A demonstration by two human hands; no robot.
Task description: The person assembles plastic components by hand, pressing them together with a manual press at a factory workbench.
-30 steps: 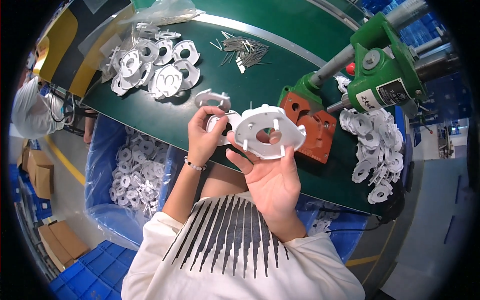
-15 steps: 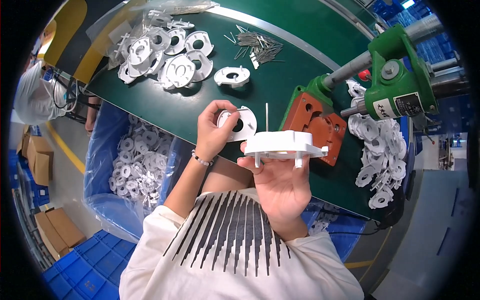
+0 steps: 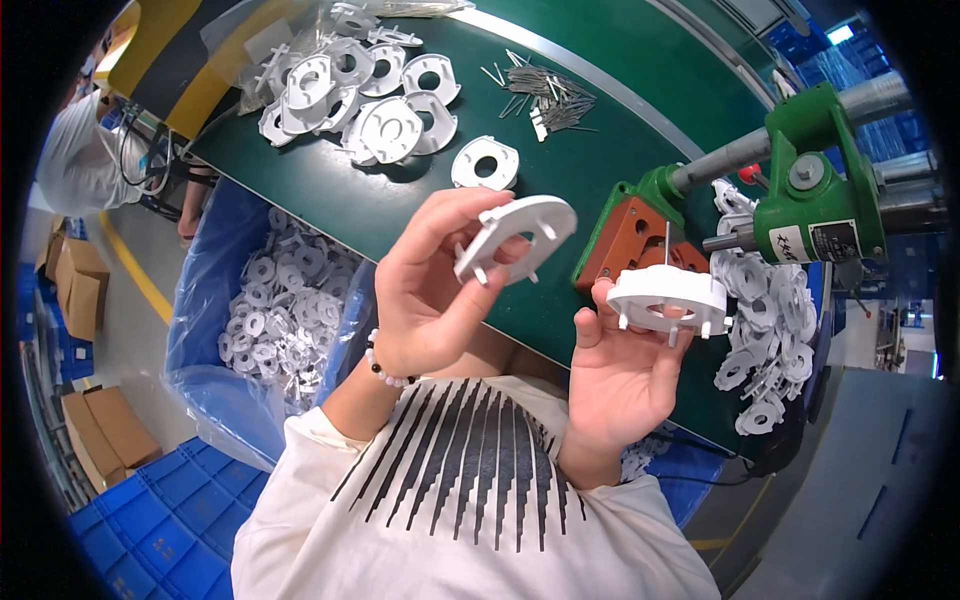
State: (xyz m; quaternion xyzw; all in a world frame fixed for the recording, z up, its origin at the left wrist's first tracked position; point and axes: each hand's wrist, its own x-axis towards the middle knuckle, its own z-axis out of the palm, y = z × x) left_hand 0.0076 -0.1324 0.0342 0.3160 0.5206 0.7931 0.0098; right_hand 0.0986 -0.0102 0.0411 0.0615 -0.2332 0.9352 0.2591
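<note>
My left hand (image 3: 425,300) is raised over the front of the table, fingers and thumb closed on a white plastic ring (image 3: 545,212) with short pegs. That ring is tilted, its large round hole partly showing. To the right, my right hand (image 3: 625,390) holds a second white plastic housing (image 3: 668,286) level on its fingertips, pegs hanging down. A thin metal pin (image 3: 667,243) stands upright out of this housing. Just behind it is an orange-brown fixture block (image 3: 632,238) under a green press (image 3: 800,185). The two held pieces are apart.
On the green table (image 3: 370,215) lie a heap of white rings (image 3: 390,130), a single ring (image 3: 487,163) and a bundle of metal pins (image 3: 560,98). More white parts (image 3: 765,320) lie beyond the press. A blue lined bin (image 3: 205,330) of white parts stands left.
My left hand has lifted the white ring off the table and tilted it. My right hand has moved right with its housing, toward the fixture block. The view has shifted slightly.
</note>
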